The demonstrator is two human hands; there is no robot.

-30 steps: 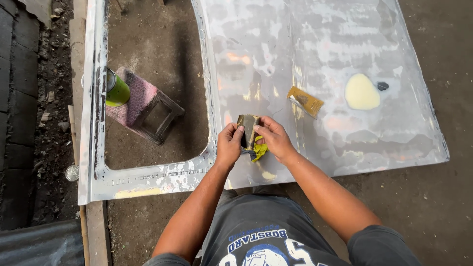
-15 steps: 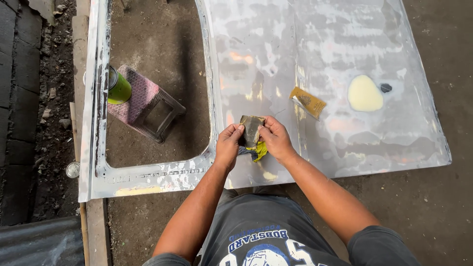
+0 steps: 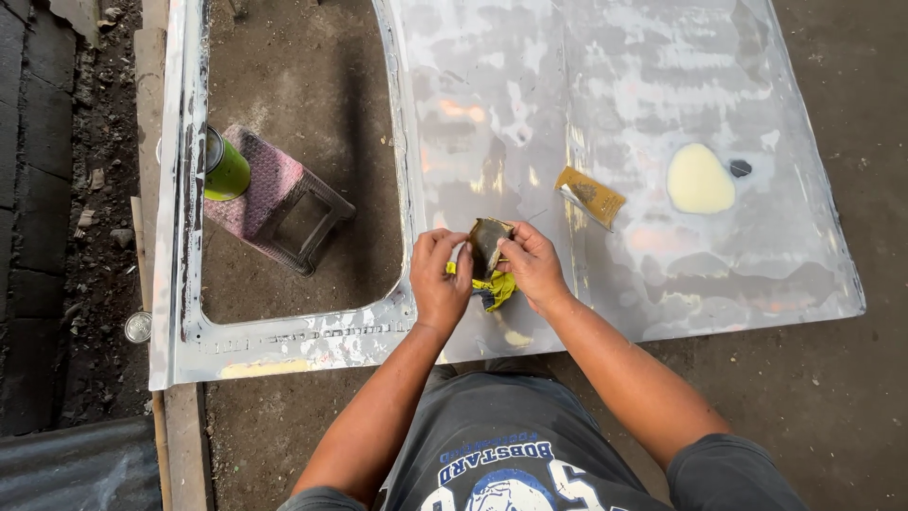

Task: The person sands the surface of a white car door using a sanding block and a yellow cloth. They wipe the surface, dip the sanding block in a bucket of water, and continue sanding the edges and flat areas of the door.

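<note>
My left hand (image 3: 440,276) and my right hand (image 3: 532,265) both grip a small dark flat scraper (image 3: 486,243) held over the near part of a bare silver metal panel (image 3: 605,85). A crumpled yellow rag (image 3: 496,288) hangs between my hands, beneath the scraper. On the panel to the right lie a yellow-brown spreader (image 3: 590,197) and a pale cream blob of filler (image 3: 700,179) with a small dark spot (image 3: 741,168) beside it.
The panel has a large window opening (image 3: 293,142) showing dirt ground. Inside it stands a small purple stool (image 3: 279,199) with a green can (image 3: 223,167) on it. Dark paving blocks (image 3: 33,170) run along the left; a round lid (image 3: 138,326) lies near the frame.
My hands have turned the scraper up on edge and shifted a little; the yellow rag stays under them. Nothing else on the panel has moved.
</note>
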